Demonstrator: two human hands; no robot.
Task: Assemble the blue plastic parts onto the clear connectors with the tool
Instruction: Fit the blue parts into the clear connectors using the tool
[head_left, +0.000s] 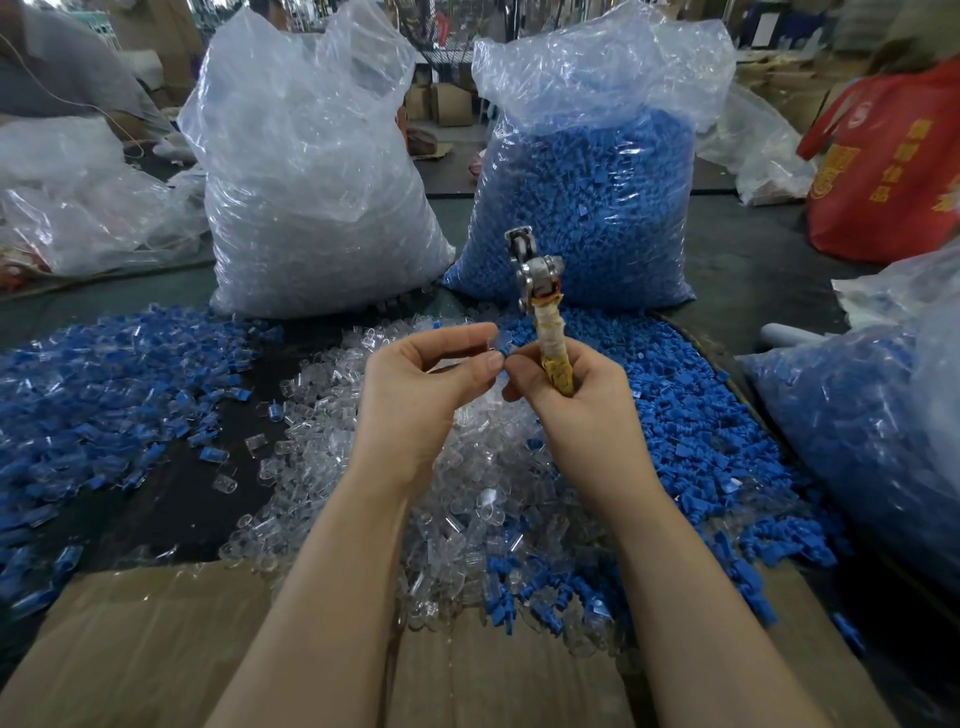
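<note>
A small blue plastic part (503, 352) sits pinched between the fingertips of both hands, held above the worktable; a clear connector (491, 339), glassy and hard to make out, appears to meet it at the left hand's fingertips. The left hand (415, 389) curls its thumb and forefinger onto the piece. The right hand (571, 400) wraps its fingers round the tool (540, 312), whose handle is bound in frayed, yellowed tape and stands nearly upright, topped by a shiny metal head with a small roller.

Directly beneath the hands lies a heap of loose clear connectors (467, 493), smooth, rounded and translucent. To the right of the right hand spreads a drift of loose blue parts (701, 441), matte and ribbed. Left of the left hand, a pile of joined blue-and-clear pieces (104, 405) covers the dark tabletop (171, 488).

Beyond the hands stand two crinkled plastic sacks: a bag of clear connectors (311, 208) on the left and a bag of blue parts (587, 208) on the right. Nearest the person's forearms lies a flat sheet of brown cardboard (156, 649). Far right, a red fabric bag (893, 166) with yellow lettering.
</note>
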